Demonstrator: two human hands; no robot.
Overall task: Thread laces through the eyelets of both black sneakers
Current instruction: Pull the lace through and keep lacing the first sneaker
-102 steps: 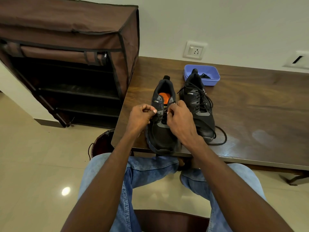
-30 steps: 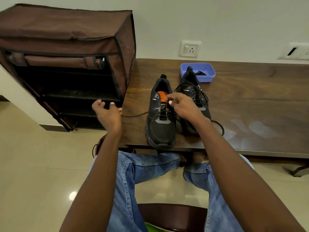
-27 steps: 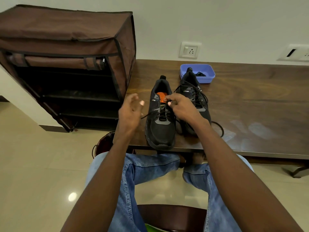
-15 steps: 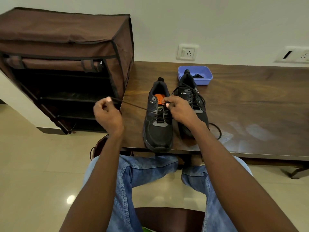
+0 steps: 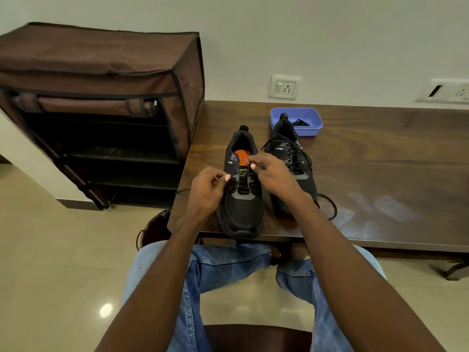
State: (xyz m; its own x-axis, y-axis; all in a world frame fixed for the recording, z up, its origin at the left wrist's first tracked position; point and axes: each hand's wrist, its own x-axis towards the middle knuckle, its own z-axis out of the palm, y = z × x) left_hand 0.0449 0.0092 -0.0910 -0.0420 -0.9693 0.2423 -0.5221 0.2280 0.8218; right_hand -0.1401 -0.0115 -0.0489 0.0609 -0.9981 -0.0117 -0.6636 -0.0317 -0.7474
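A: Nearest items?
B: Left hand, fingers pinching the black lace beside the left sneaker, which sits at the wooden surface's front edge. Right hand, fingers pinching lace at its upper eyelets.
A: Farther back?
B: Right sneaker, laced, just beside it. Blue tray holding a lace, behind. Brown fabric shoe rack, far left.

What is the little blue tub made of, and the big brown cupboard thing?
The blue tub looks like plastic: smooth, evenly coloured, with a moulded rim and rounded corners. The brown shoe rack seems covered in fabric: it wrinkles, has black stitched edging and a zipper, and its front flap is rolled up.
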